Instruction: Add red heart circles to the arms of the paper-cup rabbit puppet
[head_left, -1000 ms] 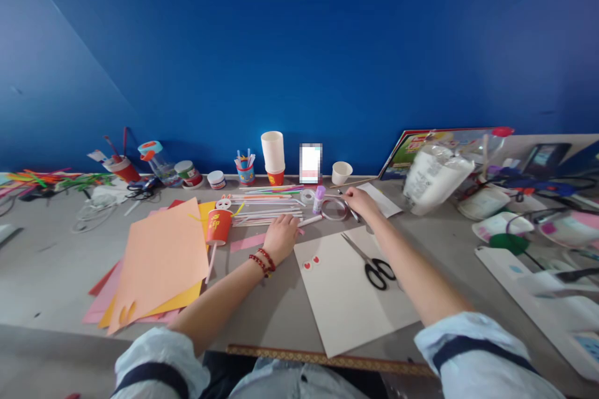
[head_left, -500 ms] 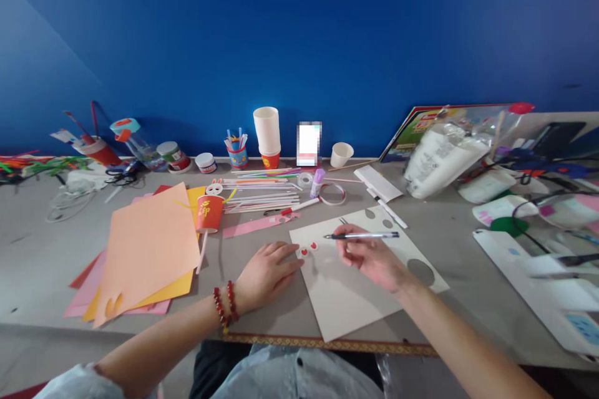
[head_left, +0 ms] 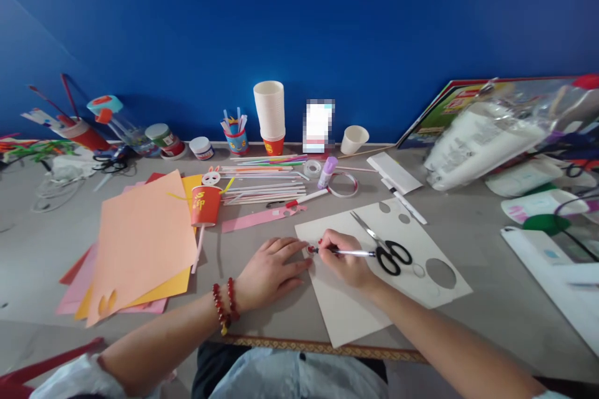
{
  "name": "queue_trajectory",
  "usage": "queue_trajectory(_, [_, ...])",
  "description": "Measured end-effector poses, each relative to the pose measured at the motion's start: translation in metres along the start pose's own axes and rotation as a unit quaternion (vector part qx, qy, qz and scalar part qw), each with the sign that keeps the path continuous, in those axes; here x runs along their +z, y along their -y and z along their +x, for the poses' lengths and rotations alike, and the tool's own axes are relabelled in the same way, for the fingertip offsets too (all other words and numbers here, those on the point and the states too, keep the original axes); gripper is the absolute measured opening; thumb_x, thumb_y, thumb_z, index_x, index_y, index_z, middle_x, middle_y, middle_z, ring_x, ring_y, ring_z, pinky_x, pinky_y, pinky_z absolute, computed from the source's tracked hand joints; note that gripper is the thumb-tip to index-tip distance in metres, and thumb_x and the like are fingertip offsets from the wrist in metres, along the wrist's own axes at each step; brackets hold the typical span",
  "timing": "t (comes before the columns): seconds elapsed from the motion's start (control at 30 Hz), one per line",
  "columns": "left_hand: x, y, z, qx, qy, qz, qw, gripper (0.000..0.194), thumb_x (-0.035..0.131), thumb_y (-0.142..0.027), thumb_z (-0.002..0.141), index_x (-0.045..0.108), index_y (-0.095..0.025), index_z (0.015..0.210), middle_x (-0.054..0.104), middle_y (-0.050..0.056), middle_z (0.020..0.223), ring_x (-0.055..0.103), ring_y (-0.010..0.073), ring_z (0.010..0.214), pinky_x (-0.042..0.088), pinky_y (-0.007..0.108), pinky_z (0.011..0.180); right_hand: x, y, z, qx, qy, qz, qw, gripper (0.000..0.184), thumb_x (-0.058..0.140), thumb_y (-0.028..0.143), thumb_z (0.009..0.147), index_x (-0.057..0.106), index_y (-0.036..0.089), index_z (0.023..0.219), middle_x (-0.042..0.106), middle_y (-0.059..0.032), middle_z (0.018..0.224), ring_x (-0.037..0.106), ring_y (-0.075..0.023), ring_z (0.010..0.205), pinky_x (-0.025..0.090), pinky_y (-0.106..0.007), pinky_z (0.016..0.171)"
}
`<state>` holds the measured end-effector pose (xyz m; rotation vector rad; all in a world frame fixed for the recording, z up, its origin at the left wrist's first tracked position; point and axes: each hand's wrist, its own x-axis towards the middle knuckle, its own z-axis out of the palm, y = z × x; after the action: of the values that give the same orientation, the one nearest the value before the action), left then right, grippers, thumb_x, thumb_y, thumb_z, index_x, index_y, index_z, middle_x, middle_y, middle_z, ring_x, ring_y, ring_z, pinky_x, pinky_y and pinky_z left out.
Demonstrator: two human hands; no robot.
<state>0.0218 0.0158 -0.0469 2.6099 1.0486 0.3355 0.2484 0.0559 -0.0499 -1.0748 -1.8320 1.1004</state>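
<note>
A black-capped clear ballpoint pen (head_left: 353, 253) is gripped in my right hand (head_left: 345, 255), its tip down at a small white paper circle with a red mark (head_left: 311, 250). A second small red mark shows partly beside my right fingers. Flat on the table, my left hand (head_left: 276, 269) has its fingers stretched out, the fingertips at that paper circle and the edge of the white sheet (head_left: 346, 312). Holes of several sizes are cut in the sheet. Black-handled scissors (head_left: 386, 251) lie on it, just right of my right hand, blades slightly apart.
Coloured paper sheets (head_left: 145, 230) are stacked at left, with a red paper cup figure (head_left: 206, 206) by them. Paper sticks (head_left: 264, 187), a glue stick (head_left: 327, 173), a tape roll (head_left: 344, 185) and a red marker (head_left: 306, 198) lie ahead. Stacked white cups (head_left: 270, 109) stand near the wall.
My right hand has moved left and down, bringing the pen from above the sheet to the small paper circle. The scissors it covered now show. My left hand stays about where it was.
</note>
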Motion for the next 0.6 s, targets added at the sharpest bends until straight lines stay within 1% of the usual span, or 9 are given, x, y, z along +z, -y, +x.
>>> queue_trajectory(0.1, [0.0018,0.0017,0.0,-0.004,-0.005,-0.009,1.0,0.039,0.052,-0.039,0.097,0.057,-0.029,0.135,0.049,0.008,0.148,0.045,0.0284,0.133,0.039,0.048,0.108,0.0021,-0.0042,-0.0008,-0.004,-0.006,-0.017,1.0,0.019,0.05,0.016,0.081,0.047,0.021,0.062,0.048,0.004,0.057,0.042,-0.0123,0.054,0.032,-0.025,0.054])
queue_trajectory(0.27, [0.0006,0.0021,0.0013,-0.007,-0.015,-0.027,0.999,0.038,0.055,-0.036,0.096,0.059,-0.03,0.133,0.051,0.008,0.146,0.047,0.0282,0.131,0.04,0.047,0.107,0.0012,-0.0033,0.0005,0.004,0.001,-0.035,0.999,0.02,0.05,0.016,0.082,0.047,0.022,0.064,0.05,0.0034,0.059,0.044,-0.0129,0.056,0.034,-0.026,0.055])
queue_trajectory(0.5, [-0.0006,0.0025,0.0024,-0.014,0.003,-0.029,0.999,0.038,0.054,-0.037,0.096,0.058,-0.031,0.134,0.05,0.007,0.147,0.046,0.0287,0.132,0.04,0.048,0.107,0.0014,-0.0036,0.0014,0.003,0.013,-0.068,0.998,0.019,0.049,0.017,0.083,0.047,0.022,0.064,0.052,0.0026,0.059,0.045,-0.0133,0.056,0.034,-0.027,0.056])
queue_trajectory(0.6, [-0.0001,0.0025,0.0022,-0.015,0.002,-0.031,0.999,0.038,0.054,-0.038,0.096,0.058,-0.031,0.134,0.05,0.007,0.148,0.046,0.0286,0.132,0.039,0.048,0.108,0.0015,-0.0032,0.0014,0.006,0.014,-0.074,0.997,0.019,0.049,0.018,0.083,0.047,0.022,0.064,0.053,0.0022,0.06,0.046,-0.0136,0.056,0.034,-0.027,0.056])
